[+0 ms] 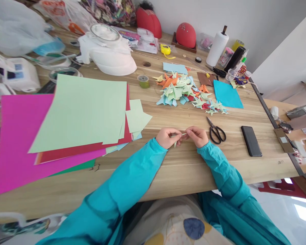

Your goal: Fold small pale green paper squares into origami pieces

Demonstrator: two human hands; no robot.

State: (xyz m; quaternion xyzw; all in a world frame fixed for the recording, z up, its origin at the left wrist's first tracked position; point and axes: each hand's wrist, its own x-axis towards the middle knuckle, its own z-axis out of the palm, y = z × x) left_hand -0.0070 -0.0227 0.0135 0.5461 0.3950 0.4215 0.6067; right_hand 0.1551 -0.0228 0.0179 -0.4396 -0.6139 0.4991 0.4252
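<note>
Between my two hands, over the front middle of the table, is a small folded piece of pale green paper (175, 144), mostly hidden by the fingers. My left hand (167, 136) pinches it from the left. Thumb and fingertips of my right hand (197, 136) close on its other end. A pair of black-handled scissors (216, 132) lies just right of my right hand. Behind the hands is a heap of folded paper cranes (177, 89) in green, orange, blue and red. Large sheets of pale green paper (84, 109) lie stacked to the left.
A black phone (251, 141) lies at the right. Turquoise paper (228, 94) and light blue paper (175, 67) lie near the cranes. Farther back are a tape roll (143, 81), a yellow tape measure (165, 49), a white paper roll (217, 48) and plastic bags (17, 29).
</note>
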